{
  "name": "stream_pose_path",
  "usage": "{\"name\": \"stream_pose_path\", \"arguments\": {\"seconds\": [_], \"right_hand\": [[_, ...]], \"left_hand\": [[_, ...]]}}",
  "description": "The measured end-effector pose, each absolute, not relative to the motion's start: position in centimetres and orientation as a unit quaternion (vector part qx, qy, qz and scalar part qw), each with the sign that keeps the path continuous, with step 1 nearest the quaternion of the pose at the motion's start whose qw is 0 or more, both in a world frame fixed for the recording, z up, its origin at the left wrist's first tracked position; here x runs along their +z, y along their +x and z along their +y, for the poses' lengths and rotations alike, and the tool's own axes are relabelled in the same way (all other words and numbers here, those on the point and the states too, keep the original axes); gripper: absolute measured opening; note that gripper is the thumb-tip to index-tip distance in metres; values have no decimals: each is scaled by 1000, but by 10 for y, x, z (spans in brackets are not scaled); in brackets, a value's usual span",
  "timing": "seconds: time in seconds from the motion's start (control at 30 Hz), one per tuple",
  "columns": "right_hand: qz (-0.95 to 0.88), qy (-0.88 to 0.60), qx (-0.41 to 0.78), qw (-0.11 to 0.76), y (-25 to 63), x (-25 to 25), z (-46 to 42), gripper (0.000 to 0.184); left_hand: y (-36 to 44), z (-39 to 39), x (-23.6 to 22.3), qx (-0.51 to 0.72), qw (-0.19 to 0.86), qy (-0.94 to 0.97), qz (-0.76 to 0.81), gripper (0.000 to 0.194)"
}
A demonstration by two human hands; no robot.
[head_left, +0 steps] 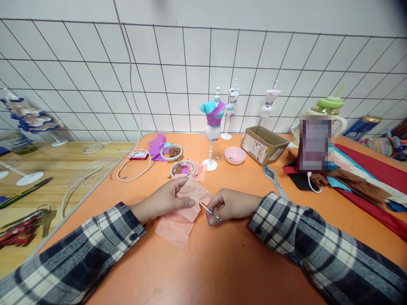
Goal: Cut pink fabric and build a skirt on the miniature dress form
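My left hand (165,198) pinches a thin peach-coloured piece of fabric (178,228) between thumb and fingers. Part of the fabric hangs down onto the orange table. My right hand (232,203) is closed around a small pair of scissors (206,206), whose blades point up and left and meet the fabric's right part. The fingers hide most of the scissors' handles. Behind the hands stands a small white dress form (212,132) wrapped in purple cloth (215,117) and turquoise cloth (208,106).
Rolls of tape (171,157) and purple scraps (157,146) lie back left, beside a white cable (119,173). A pink bowl (235,156), a cardboard box (263,146) and a grey tool (275,182) are at right. A phone (314,144) stands before folded fabrics (359,186).
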State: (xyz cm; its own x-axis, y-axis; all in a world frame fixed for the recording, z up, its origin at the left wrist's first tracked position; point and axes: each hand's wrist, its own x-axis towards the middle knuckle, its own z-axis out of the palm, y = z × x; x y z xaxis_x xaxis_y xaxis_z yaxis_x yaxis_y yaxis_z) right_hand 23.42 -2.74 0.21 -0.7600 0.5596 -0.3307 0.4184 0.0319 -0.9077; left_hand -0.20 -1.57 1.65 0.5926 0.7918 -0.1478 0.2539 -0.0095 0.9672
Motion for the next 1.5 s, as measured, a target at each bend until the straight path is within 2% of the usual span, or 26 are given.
{"name": "stream_pose_path", "arguments": {"seconds": [0.13, 0.33, 0.6, 0.83, 1.17, 1.5], "right_hand": [[-723, -337, 601, 54, 234, 2, -28, 47], [-748, -314, 583, 51, 233, 8, -27, 52], [-748, -314, 582, 53, 233, 9, -28, 51], [-723, -333, 602, 52, 233, 4, -28, 49], [-725, -351, 589, 71, 233, 1, -27, 49], [-745, -308, 591, 44, 234, 3, -24, 49]], "left_hand": [[-4, -13, 15, 229, 569, 691, 383, 41], [-1, -17, 14, 231, 617, 661, 360, 45], [2, -19, 16, 234, 613, 663, 361, 44], [-3, -15, 11, 223, 563, 693, 391, 43], [-4, -16, 13, 231, 616, 645, 389, 40], [-1, -17, 8, 238, 632, 629, 385, 36]]}}
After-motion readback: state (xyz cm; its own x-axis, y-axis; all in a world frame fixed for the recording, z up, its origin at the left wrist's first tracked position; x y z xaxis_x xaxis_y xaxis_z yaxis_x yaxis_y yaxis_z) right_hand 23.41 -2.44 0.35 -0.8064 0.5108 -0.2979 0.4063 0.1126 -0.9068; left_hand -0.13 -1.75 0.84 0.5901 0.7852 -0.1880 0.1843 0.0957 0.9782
